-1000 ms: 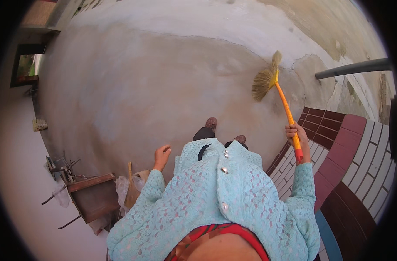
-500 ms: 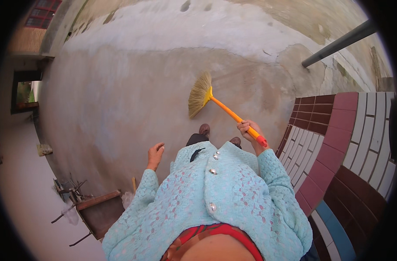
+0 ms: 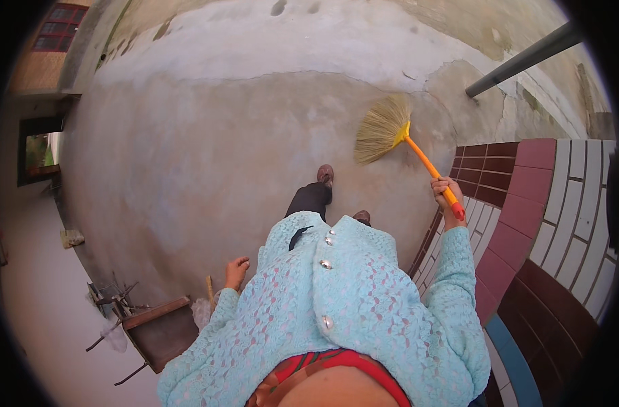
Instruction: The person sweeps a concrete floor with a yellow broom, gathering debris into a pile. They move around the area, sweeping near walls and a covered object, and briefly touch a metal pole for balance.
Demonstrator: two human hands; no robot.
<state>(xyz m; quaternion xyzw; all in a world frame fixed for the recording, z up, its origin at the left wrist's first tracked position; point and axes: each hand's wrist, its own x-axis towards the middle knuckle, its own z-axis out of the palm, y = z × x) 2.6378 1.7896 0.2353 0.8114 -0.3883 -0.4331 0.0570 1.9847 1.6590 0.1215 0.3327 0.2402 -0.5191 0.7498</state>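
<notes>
A broom point(image 3: 384, 129) with a fan of straw bristles, a yellow collar and an orange handle ending in a red cap is in my right hand point(image 3: 447, 190). My fingers wrap round the upper handle near the cap, beside the tiled wall. The bristles spread over the concrete floor point(image 3: 255, 142), ahead and to the right of my shoes. My left hand point(image 3: 237, 273) hangs at my left side with its fingers curled in and nothing visible in them. The palm side of that hand is hidden.
A tiled wall point(image 3: 520, 203) in brown, pink and white runs along my right. A grey pole point(image 3: 520, 60) stands at the far right. At the lower left are a brown box-like wooden thing point(image 3: 161, 336) and several sticks point(image 3: 116, 298) by a white wall point(image 3: 41, 278).
My right hand and the broom have swung to the right and a little farther out. My left foot has stepped forward. My left hand has dropped back slightly, its fingers more curled.
</notes>
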